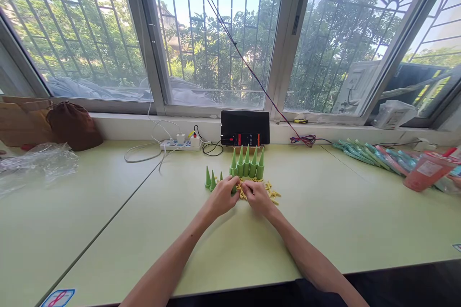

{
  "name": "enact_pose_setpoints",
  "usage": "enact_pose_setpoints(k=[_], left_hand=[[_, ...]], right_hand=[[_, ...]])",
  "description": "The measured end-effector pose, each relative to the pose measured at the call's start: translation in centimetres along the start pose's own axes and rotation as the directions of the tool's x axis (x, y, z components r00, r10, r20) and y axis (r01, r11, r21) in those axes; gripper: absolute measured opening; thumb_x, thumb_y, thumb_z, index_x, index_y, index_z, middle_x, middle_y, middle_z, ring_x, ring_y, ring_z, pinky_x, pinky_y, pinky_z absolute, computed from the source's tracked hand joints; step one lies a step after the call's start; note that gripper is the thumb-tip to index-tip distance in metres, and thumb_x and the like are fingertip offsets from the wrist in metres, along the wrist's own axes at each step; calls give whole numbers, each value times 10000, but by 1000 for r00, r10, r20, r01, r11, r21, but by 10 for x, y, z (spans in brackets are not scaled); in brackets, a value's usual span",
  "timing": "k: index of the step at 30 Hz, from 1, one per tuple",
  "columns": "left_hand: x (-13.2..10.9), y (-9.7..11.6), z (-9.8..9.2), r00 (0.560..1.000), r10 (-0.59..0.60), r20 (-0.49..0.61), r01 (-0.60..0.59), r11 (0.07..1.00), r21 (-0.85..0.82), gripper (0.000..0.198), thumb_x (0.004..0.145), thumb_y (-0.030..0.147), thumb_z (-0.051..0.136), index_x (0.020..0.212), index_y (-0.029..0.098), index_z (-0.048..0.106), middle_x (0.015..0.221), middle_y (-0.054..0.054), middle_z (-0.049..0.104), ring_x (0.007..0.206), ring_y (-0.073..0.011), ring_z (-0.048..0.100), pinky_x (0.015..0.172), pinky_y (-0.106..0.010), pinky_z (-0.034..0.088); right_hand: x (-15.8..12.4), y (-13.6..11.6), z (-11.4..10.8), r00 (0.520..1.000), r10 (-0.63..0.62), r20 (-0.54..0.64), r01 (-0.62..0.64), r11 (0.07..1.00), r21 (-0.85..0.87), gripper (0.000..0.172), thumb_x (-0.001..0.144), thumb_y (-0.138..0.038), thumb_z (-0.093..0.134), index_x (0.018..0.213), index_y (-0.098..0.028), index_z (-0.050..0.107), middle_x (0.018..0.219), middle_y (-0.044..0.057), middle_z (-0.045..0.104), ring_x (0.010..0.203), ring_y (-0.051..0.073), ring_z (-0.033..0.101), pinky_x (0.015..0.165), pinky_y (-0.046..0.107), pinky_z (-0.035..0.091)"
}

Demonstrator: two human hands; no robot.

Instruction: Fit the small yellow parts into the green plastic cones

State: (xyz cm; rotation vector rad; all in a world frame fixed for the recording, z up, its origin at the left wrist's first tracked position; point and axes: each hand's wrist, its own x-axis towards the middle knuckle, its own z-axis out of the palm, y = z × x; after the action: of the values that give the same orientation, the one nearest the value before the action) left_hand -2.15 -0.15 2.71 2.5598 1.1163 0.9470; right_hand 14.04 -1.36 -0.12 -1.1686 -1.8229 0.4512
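Note:
My left hand (pixel 224 195) is closed around a green cone-shaped piece (pixel 234 189), partly hidden by the fingers. Close beside it, the fingers of my right hand (pixel 256 196) are pinched together; what they hold, if anything, is too small to make out. Small yellow pieces (pixel 274 194) lie scattered under and around my right hand. Behind both hands stands a row of tall green cones on cylindrical bases (pixel 247 165). Several shorter green cones (pixel 208 178) stand upright to the left, some partly covered by my left hand.
A phone (pixel 247 139) leans against a dark tablet (pixel 226 122) behind the cones. Left of it are a power strip (pixel 185 144) and cables. A red drink cup (pixel 427 171) and plastic packets (pixel 382 156) lie right; a brown bag (pixel 75 127) and clear plastic (pixel 50 165) lie left.

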Motion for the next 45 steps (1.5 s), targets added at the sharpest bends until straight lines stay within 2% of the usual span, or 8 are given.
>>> enact_pose_setpoints(k=[16, 25, 33, 37, 41, 45], left_hand=[[0, 0, 0, 1000, 1, 6, -1, 1000, -27, 72, 842, 166, 479, 835, 189, 547, 784, -25, 537, 662, -141, 503, 600, -250, 394], [0, 1, -1, 1000, 6, 3, -6, 1000, -12, 81, 842, 170, 481, 835, 188, 560, 780, -23, 539, 669, -142, 505, 611, -255, 394], [0, 1, -1, 1000, 14, -17, -14, 1000, -21, 86, 828, 165, 504, 840, 193, 584, 769, -19, 546, 659, -140, 513, 599, -252, 394], [0, 1, -1, 1000, 9, -14, -9, 1000, -21, 101, 824, 172, 517, 879, 196, 598, 781, -19, 556, 653, -139, 526, 597, -252, 400], [-1, 2, 0, 1000, 12, 5, -12, 1000, -10, 111, 832, 182, 526, 917, 199, 595, 816, -25, 576, 621, -130, 530, 587, -250, 403], [-1, 2, -1, 1000, 18, -15, -18, 1000, -13, 151, 834, 199, 542, 975, 212, 597, 837, -25, 592, 615, -128, 539, 598, -252, 418]], right_hand=[[0, -3, 0, 1000, 22, 3, -22, 1000, -2, 408, 938, -369, 373, 577, -195, 296, 519, -35, 357, 503, 107, 301, 504, 265, 205], [0, -3, 0, 999, 31, -7, -31, 999, -22, 425, 939, -381, 376, 560, -190, 348, 514, -28, 401, 496, 108, 331, 503, 264, 220], [1, 0, 2, 998, 50, -30, -51, 999, -12, 446, 937, -409, 375, 552, -190, 333, 511, -28, 388, 496, 107, 330, 499, 256, 228], [2, 0, 3, 992, 100, -80, -99, 995, 16, 482, 929, -453, 382, 530, -190, 318, 496, -33, 341, 488, 104, 303, 488, 255, 218], [3, -1, 3, 980, 116, -163, -109, 993, 55, 496, 931, -484, 378, 536, -189, 321, 508, -29, 348, 496, 103, 300, 487, 257, 219], [3, -3, 1, 972, 136, -194, -124, 990, 74, 509, 926, -521, 380, 541, -194, 318, 512, -29, 337, 498, 104, 286, 475, 257, 220]])
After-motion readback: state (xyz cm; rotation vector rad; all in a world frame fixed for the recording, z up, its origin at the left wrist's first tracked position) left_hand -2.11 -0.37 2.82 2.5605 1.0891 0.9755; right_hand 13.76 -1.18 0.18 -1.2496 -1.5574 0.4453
